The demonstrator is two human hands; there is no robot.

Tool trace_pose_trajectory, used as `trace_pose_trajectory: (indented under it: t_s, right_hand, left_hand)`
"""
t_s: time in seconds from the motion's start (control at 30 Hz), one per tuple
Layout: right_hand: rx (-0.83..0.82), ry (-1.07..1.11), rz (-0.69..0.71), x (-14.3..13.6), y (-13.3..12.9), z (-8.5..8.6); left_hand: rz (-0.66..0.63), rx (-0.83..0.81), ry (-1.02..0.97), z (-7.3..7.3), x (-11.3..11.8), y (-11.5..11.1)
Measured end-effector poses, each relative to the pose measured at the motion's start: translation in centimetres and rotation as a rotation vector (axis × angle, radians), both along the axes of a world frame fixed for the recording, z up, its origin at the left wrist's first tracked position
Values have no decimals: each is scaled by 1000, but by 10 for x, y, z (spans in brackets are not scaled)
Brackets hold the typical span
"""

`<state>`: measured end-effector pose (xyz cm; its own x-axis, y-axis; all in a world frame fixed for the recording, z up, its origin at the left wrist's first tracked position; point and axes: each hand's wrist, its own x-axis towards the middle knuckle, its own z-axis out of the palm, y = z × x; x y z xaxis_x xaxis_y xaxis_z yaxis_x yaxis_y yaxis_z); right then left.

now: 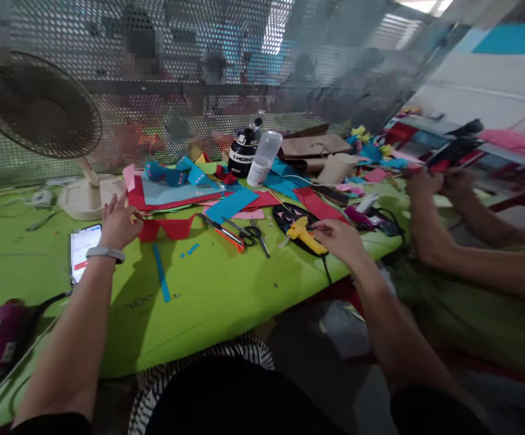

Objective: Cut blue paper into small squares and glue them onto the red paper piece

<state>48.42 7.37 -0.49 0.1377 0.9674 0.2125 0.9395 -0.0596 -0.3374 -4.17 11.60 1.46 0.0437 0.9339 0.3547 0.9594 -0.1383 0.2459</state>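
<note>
the green table (226, 296) supports a dark jar (241, 160) beside a translucent bottle (264, 158); contents: indiscernible. the left hand (119, 228) extends to the red strip (174, 228), outer fingers apart; pinch cannot be determined. the right hand (340, 237) reaches the yellow glue gun (308, 237) on the black mat (296, 209); finger closure cannot be determined.

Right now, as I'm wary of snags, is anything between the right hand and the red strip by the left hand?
Yes. Going leftward from the right hand come the yellow glue gun at its fingertips, the black-handled scissors, then the orange-edged cutter, just short of the red strip.
</note>
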Motion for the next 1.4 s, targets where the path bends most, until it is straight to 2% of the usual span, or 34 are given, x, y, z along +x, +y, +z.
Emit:
trace_pose_trajectory:
  t_s: [0.17, 0.33, 0.47, 0.63, 0.7, 0.9, 1.1, 1.2, 1.3, 1.4]
  right_hand:
    - [-82, -233, -12, -5, 5, -2]
    - [-239, -387, -18, -14, 8, -7]
    - [-250, -380, -15, -17, 9, -11]
    - [-305, -315, -84, -23, 6, -6]
    - [-326, -296, -115, -25, 6, -5]
    - [-380, -281, -112, -16, 16, -12]
    - [-360, -248, -69, -8, 22, -14]
    - [-305, -169, -112, -8, 16, -9]
    - [-183, 14, -264, -10, 6, -1]
    - [38, 433, -424, -20, -3, 10]
  left_hand:
    - [-92, -50, 7, 3, -9, -1]
    - [-159, -173, 79, -2, -12, -6]
    - [-142, -187, 105, -6, -9, -8]
    - [-195, -168, 124, -7, -7, -8]
    - [-203, -142, 52, -7, -8, -5]
    - [-265, -17, -414, -2, -12, -3]
    - [-238, -25, -544, 5, -4, -17]
    - [-265, -92, -671, 5, 1, -21]
    - [-291, -94, -822, 2, 4, -23]
    - [-310, -71, -891, -3, 8, -22]
